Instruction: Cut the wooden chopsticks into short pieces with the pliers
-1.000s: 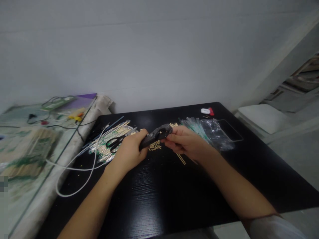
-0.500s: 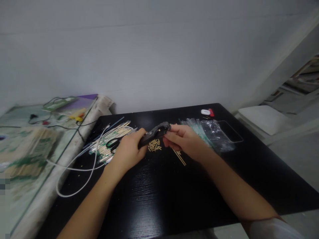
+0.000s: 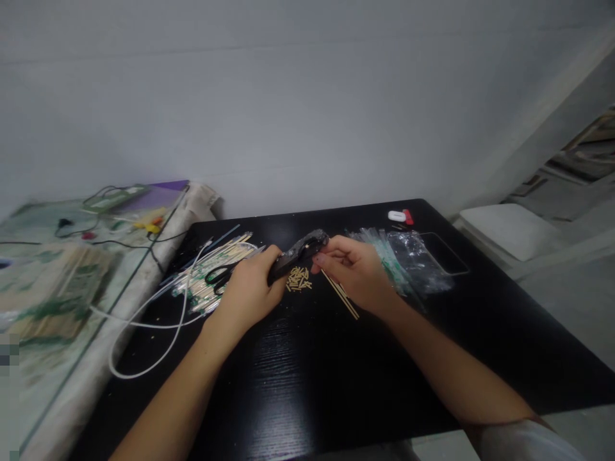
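Note:
My left hand is closed round the near end of a black object, long with a curved, knobbly far end; its kind is unclear. At that far end, the fingers of my right hand are pinched against it. Below the object lies a small heap of short cut wooden stick pieces. A few long thin wooden sticks rest on the table under my right hand. Behind my left hand, black-handled scissors lie on a pile of wrapped wooden sticks, their blades partly hidden.
On the black table, clear plastic wrappers lie at the right, near a white case with a red item. A white cable loops at the left. A glass-topped surface carries more wrapped sticks. A white stool stands at right.
The black object's far end has tipped slightly and moved up a little. My right hand has shifted slightly left, its fingers curling more at the object's end. My left hand keeps its hold.

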`<state>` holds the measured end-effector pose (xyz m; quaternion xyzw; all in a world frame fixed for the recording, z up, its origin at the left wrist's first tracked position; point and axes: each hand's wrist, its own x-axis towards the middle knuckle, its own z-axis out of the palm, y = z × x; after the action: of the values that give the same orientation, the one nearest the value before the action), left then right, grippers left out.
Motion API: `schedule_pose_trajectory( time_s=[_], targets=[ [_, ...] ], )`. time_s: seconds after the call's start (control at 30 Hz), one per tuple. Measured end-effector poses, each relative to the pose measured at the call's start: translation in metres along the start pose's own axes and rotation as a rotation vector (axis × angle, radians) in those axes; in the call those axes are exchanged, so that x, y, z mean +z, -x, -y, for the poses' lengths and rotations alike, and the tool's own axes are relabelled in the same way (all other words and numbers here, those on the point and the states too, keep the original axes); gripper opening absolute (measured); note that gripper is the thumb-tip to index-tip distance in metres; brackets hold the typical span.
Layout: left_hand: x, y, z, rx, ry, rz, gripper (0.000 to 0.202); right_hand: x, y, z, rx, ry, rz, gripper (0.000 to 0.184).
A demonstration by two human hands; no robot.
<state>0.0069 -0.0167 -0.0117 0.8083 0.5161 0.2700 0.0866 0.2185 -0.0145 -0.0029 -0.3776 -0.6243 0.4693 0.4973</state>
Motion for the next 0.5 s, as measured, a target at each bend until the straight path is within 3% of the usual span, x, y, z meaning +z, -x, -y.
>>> schedule_pose_trajectory(
  time_s=[0.23, 0.5],
  targets=[
    [0.0000, 0.0005, -0.0006, -0.003, 0.014, 0.010, 0.014, -0.0016, 0.0004, 0.0026, -0.034, 0.059, 0.014, 0.013],
    [-0.0004, 0.0002, -0.0018, 0.008, 0.014, 0.023, 0.012, -0.0055, -0.0026, 0.0033, -0.011, -0.047, 0.107, 0.027]
  ],
)
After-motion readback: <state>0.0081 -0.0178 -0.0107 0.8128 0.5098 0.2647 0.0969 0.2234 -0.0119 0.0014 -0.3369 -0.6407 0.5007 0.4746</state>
